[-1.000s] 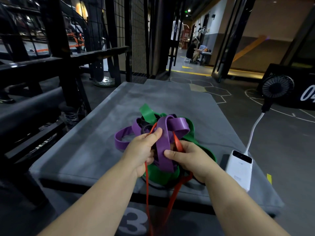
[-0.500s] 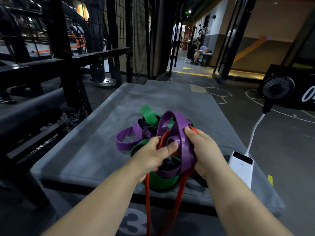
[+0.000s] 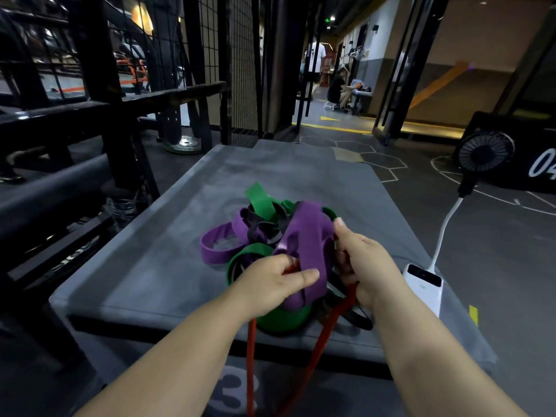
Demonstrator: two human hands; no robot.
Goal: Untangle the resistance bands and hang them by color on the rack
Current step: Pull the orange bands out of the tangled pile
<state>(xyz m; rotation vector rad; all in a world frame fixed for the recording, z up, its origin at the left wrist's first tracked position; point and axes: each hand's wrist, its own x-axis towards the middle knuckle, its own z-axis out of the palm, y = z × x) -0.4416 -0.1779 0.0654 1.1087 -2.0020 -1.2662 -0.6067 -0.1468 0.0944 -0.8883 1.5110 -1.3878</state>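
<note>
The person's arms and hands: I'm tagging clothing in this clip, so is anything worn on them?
Nothing shows. The left hand and right hand are bare, no gloves, no visible ring. The left forearm and right forearm are bare to the frame's edge: no sleeve, watch or wristband.

bands [image 3: 270, 236] on mat [image 3: 150, 266] (power bank [image 3: 425, 284] right)

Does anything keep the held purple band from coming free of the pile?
Yes. The purple band, gripped by the left hand and right hand, is interlaced with the red band, green band and black band on the mat; those loops hold it in the pile.
</note>
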